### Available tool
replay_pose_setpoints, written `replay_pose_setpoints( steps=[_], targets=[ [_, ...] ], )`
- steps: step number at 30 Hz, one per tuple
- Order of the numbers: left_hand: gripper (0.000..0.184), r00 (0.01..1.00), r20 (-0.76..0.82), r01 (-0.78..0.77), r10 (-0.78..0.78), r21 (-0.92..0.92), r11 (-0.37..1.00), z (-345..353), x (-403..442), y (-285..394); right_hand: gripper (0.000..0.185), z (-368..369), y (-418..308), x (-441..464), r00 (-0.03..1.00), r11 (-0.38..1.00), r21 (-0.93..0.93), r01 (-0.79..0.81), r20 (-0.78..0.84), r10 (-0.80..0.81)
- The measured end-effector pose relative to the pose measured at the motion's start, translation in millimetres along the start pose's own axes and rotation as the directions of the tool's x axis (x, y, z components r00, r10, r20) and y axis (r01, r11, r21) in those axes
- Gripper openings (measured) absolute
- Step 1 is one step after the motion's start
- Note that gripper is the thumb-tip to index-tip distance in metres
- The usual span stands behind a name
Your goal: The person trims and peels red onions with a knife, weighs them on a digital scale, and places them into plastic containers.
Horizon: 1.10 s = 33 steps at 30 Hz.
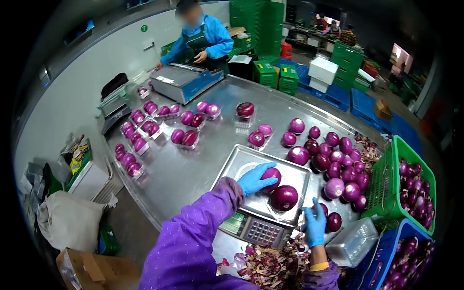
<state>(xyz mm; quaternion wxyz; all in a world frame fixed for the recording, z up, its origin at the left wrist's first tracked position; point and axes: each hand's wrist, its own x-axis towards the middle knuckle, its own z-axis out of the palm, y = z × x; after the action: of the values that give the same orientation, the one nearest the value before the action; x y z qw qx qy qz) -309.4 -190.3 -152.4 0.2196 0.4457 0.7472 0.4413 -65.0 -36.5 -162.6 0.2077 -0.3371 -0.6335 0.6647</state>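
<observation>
My left hand [257,180], in a blue glove, curls over a peeled red onion [271,179] above the steel weighing pan [235,163] of a digital scale [261,232]. A second, darker onion [284,197] sits beside it on the pan, with clear plastic showing under its edge. My right hand [315,224], also gloved in blue, is just right of the scale with its fingers apart. Close to those fingers lie a dark onion [334,222] and another partly hidden one. No onion shows in the right hand.
Loose onions [340,164] lie along the table's right side, near a green crate [394,186], a blue crate [386,256] and clear trays [352,241]. Onion skins [275,265] heap in front. Packed onions [188,137] stand left; a co-worker [205,38] handles a machine [186,82].
</observation>
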Motion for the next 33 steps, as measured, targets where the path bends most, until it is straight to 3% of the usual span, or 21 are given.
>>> replay_pose_setpoints(
  steps=[1, 4, 8, 12, 13, 16, 20, 22, 24, 25, 29, 32, 33],
  targets=[
    [0.075, 0.995, -0.100, 0.001, -0.001, 0.005, 1.000, 10.4, 1.5, -5.4, 0.063, 7.2, -1.9, -3.3, 1.000, 1.000, 0.001, -0.016, 0.019, 0.016],
    [0.071, 0.993, -0.087, 0.082, -0.080, 0.019, 0.996, 10.6, 7.1, -5.4, 0.074, 22.6, 1.7, 0.1, 0.994, 0.992, 0.080, -0.094, 0.060, 0.089],
    [0.080, 0.961, -0.012, 0.263, -0.275, -0.255, 0.930, 5.0, 8.2, -6.3, 0.079, 33.4, 1.4, 2.8, 0.987, 0.976, 0.155, -0.152, 0.073, 0.142],
    [0.087, 0.970, -0.090, 0.207, -0.228, -0.198, 0.958, 7.1, -2.2, -7.7, 0.059, 45.1, -10.3, 2.0, 0.975, 0.950, 0.229, -0.211, 0.117, 0.188],
    [0.085, 0.970, -0.150, 0.166, -0.191, -0.166, 0.972, 5.9, -8.3, -8.2, 0.061, 49.0, -13.5, 1.8, 0.978, 0.960, 0.206, -0.190, 0.122, 0.168],
    [0.084, 0.949, -0.219, 0.142, -0.228, -0.352, 0.925, -11.2, -46.4, -1.7, 0.072, 70.7, -32.5, -11.3, 0.984, 0.970, 0.202, -0.132, 0.144, 0.104],
    [0.074, 0.863, -0.444, 0.013, -0.243, -0.460, 0.888, -48.8, -117.8, 2.6, 0.090, 122.5, -34.5, -28.8, 0.938, 0.996, 0.073, -0.042, 0.347, 0.015],
    [0.068, 0.808, -0.496, 0.070, -0.318, -0.456, 0.887, -75.4, -160.2, 1.4, 0.096, 155.5, -32.6, -44.2, 0.883, 0.998, -0.059, -0.005, 0.468, 0.032],
    [0.066, 0.735, -0.587, 0.084, -0.340, -0.420, 0.904, -88.3, -200.5, -37.2, 0.099, 189.8, -10.3, -54.1, 0.829, 0.950, -0.236, 0.206, 0.558, -0.041],
    [0.065, 0.706, -0.606, 0.099, -0.367, -0.429, 0.898, -93.3, -221.9, -54.8, 0.100, 205.4, -3.4, -63.8, 0.799, 0.955, -0.219, 0.199, 0.600, -0.029],
    [0.062, 0.596, -0.626, 0.238, -0.503, -0.460, 0.855, -95.9, -287.1, -98.4, 0.101, 256.9, 32.2, -88.5, 0.659, 0.958, -0.266, -0.104, 0.703, 0.267],
    [0.064, 0.542, -0.615, 0.318, -0.573, -0.480, 0.817, -88.0, -314.7, -128.0, 0.104, 279.5, 48.1, -91.7, 0.588, 0.915, -0.381, -0.133, 0.713, 0.383],
    [0.063, 0.531, -0.625, 0.314, -0.572, -0.482, 0.818, -82.2, -320.0, -142.0, 0.094, 291.8, 97.2, -93.5, 0.666, 0.927, -0.368, -0.071, 0.674, 0.319]
  ],
)
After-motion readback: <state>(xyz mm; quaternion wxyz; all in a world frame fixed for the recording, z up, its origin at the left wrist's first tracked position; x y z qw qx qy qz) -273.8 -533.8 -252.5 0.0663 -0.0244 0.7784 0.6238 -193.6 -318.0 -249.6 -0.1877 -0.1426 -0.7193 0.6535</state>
